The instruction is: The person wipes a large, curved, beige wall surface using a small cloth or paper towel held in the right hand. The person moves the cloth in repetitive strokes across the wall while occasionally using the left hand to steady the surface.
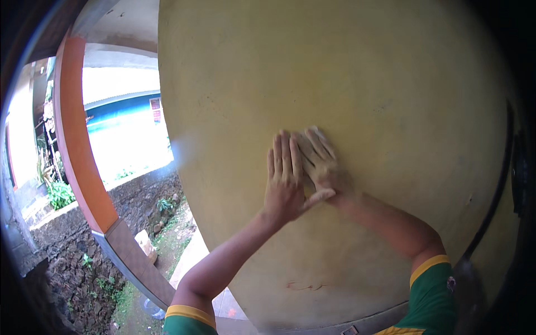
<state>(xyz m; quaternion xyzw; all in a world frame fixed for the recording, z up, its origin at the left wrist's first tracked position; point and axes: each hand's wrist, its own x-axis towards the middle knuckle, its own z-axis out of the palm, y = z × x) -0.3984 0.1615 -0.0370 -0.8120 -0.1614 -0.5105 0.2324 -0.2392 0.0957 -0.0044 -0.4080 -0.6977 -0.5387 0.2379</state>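
Note:
My left hand (286, 178) lies flat against the large pale yellow wall (379, 72), fingers stretched upward and close side by side, thumb out to the right. My right hand (319, 161) is flat beside it, partly overlapped by it, with pale, dusty-looking fingers and some motion blur at the wrist. No held object shows; whether anything thin lies under the palms, I cannot tell. Small scuffs and a brownish mark (306, 286) show on the wall.
An orange pillar (81, 139) with a tiled base stands left of the wall. Beyond are a rough stone retaining wall (72, 245) with plants, a blue building (125, 106) and a whitish object (145, 245) near the ground. A dark strip (494, 206) runs down the right side.

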